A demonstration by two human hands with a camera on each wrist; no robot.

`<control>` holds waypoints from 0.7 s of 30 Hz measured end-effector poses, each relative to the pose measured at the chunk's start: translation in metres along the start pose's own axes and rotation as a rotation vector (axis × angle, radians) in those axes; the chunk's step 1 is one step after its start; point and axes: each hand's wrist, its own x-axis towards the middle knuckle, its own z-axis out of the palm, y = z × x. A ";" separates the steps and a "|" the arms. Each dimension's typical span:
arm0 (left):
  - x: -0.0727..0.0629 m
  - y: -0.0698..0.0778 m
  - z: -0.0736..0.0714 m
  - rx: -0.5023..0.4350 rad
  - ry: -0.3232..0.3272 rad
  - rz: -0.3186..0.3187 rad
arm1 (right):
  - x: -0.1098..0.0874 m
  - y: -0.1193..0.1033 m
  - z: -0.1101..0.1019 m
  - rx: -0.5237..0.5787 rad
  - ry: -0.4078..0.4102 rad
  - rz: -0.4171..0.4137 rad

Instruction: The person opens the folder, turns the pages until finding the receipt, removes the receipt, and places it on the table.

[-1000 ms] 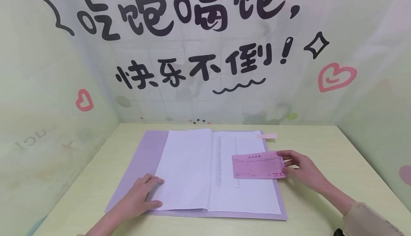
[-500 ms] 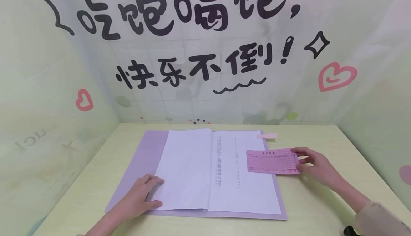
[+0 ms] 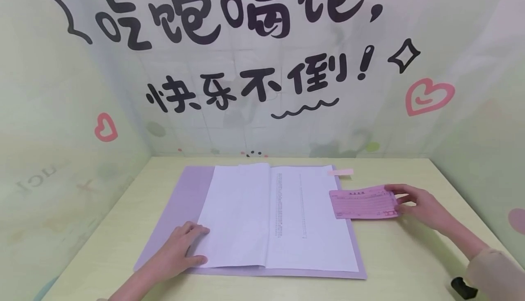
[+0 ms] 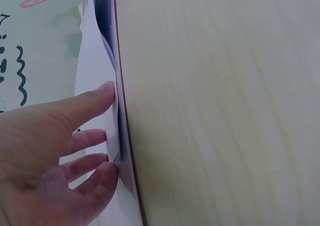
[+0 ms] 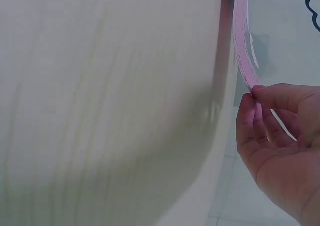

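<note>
An open purple folder [image 3: 186, 191] lies on the table with white sheets inside. My right hand [image 3: 424, 207] pinches the right end of a pink receipt slip [image 3: 362, 203] between thumb and fingers. The slip's left part overlaps the printed right page [image 3: 316, 251], and the rest sticks out past the folder's edge. In the right wrist view the slip [image 5: 242, 46] is seen nearly edge-on at the fingertips. My left hand [image 3: 178, 251] rests on the lower left of the blank left page [image 3: 238, 219], its fingers loosely bent. Page edges [image 4: 111, 131] touch those fingertips in the left wrist view.
A small pale pink tab [image 3: 342, 172] sticks out at the folder's upper right. The light wooden table [image 3: 414, 264] meets a patterned wall [image 3: 246, 132] at the back. A black object [image 3: 463, 287] shows beside the right sleeve [image 3: 494, 273].
The right hand has moved rightward and slightly back with the pink receipt slip, drawing it from over the right page partly past the folder's edge. The left hand has stayed in place.
</note>
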 end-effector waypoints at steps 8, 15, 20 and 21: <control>0.001 0.000 0.000 0.004 -0.007 -0.006 | -0.004 0.016 -0.010 -0.056 0.004 0.006; 0.000 -0.002 0.001 -0.003 -0.013 -0.008 | -0.006 0.025 -0.016 -0.105 -0.029 0.048; 0.000 -0.002 0.000 -0.001 -0.004 0.005 | -0.006 0.030 -0.020 -0.146 -0.044 0.069; 0.000 -0.002 0.000 0.000 -0.003 0.007 | -0.006 0.030 -0.020 -0.153 -0.049 0.076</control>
